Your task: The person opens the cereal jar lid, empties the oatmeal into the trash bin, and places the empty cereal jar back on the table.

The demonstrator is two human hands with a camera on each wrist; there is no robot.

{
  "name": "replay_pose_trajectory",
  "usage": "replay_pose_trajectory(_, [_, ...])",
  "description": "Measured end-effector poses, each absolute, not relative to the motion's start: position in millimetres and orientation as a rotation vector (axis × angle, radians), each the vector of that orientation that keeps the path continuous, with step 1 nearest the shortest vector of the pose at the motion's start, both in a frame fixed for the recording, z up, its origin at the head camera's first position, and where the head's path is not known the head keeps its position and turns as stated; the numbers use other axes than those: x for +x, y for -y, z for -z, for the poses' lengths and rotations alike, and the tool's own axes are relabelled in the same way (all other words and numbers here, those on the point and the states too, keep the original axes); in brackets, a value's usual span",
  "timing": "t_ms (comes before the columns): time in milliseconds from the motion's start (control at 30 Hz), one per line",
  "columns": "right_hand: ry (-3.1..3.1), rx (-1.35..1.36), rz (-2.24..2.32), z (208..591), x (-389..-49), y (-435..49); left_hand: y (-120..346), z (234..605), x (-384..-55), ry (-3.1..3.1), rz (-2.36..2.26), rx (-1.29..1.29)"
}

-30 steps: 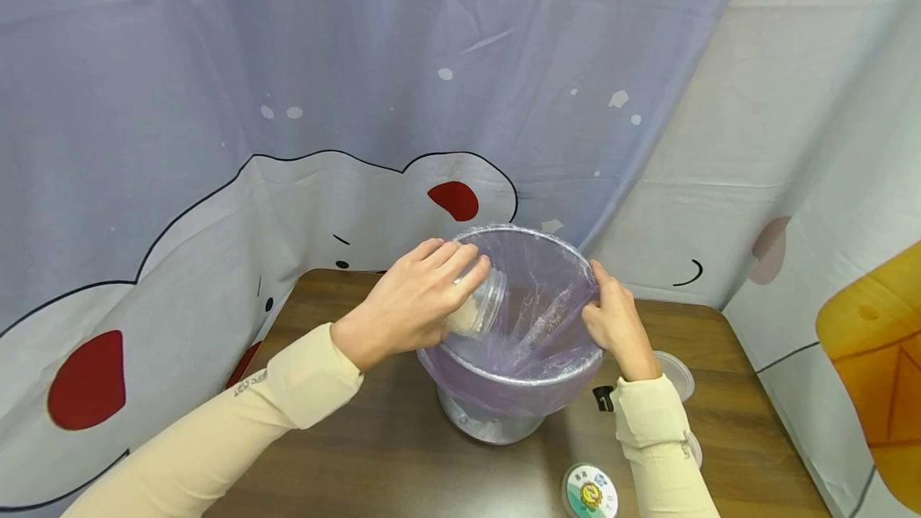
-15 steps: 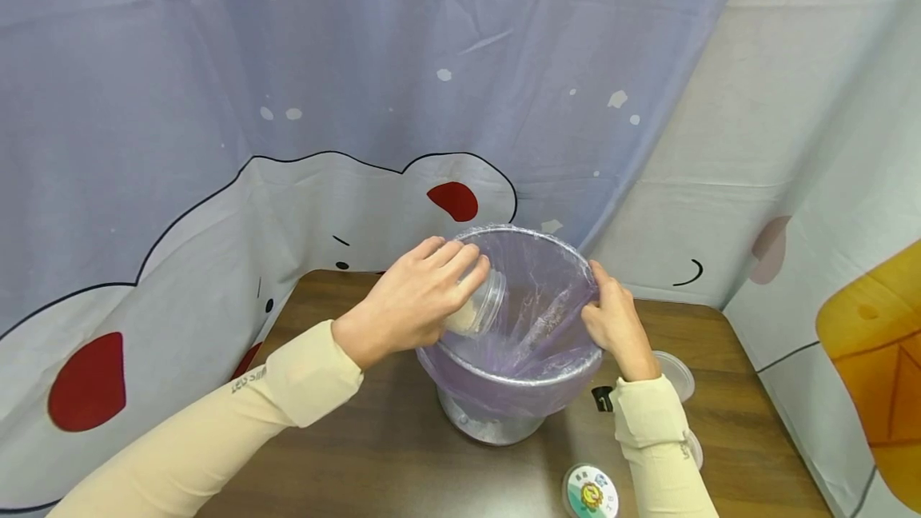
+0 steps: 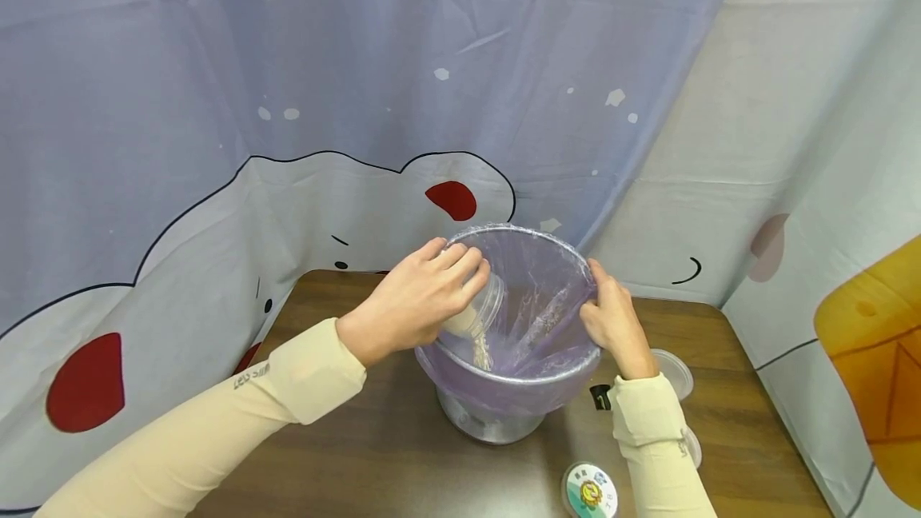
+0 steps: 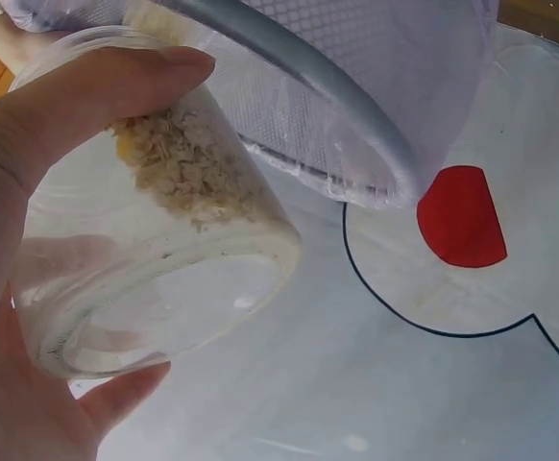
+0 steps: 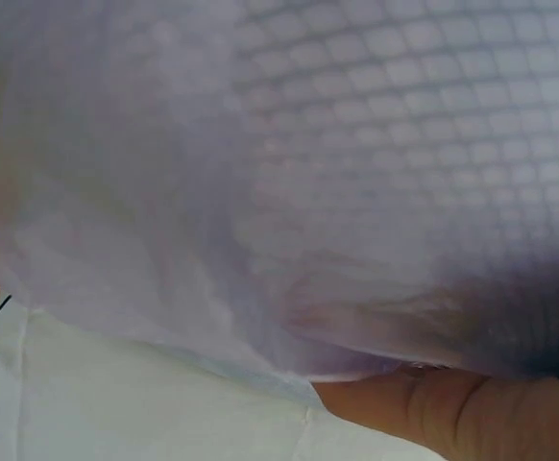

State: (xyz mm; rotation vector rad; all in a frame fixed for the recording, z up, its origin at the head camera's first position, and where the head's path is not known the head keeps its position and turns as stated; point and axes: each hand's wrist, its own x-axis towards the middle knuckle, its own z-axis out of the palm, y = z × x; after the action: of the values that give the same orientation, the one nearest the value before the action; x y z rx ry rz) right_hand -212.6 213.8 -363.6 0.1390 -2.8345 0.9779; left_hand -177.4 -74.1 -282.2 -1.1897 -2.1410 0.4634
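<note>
My left hand (image 3: 420, 294) grips a clear plastic jar (image 3: 492, 302) tipped mouth-down inside the near left rim of a metal mesh wastebasket (image 3: 489, 426). Pale flakes (image 3: 481, 350) spill from the jar's mouth into the basket. In the left wrist view, more flakes (image 4: 188, 163) lie along the tilted jar's wall, with thumb and fingers around it. A thin purple bin liner (image 3: 528, 262) lines the basket and folds over its rim. At the right side of the rim, my right hand (image 3: 615, 322) holds the basket through the liner. Its thumb (image 5: 472, 413) shows in the right wrist view.
On the wooden table (image 3: 345, 454), a round container with a printed white and green lid (image 3: 590, 492) stands at the front. Right of the basket lie a small black piece (image 3: 600, 397) and a clear lid (image 3: 675, 374). Printed curtains hang behind and to the right.
Flakes now fall in a stream from the jar, where earlier they stayed inside. The left hand has tilted the jar a little further down. The right hand keeps its place.
</note>
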Motion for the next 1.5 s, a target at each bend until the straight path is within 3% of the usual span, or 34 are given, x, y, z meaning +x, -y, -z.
replay_pose_trajectory(1500, [2.835, 0.156, -0.962, 364, -213, -214, 61, 276, -175, 1.900, -0.822, -1.240])
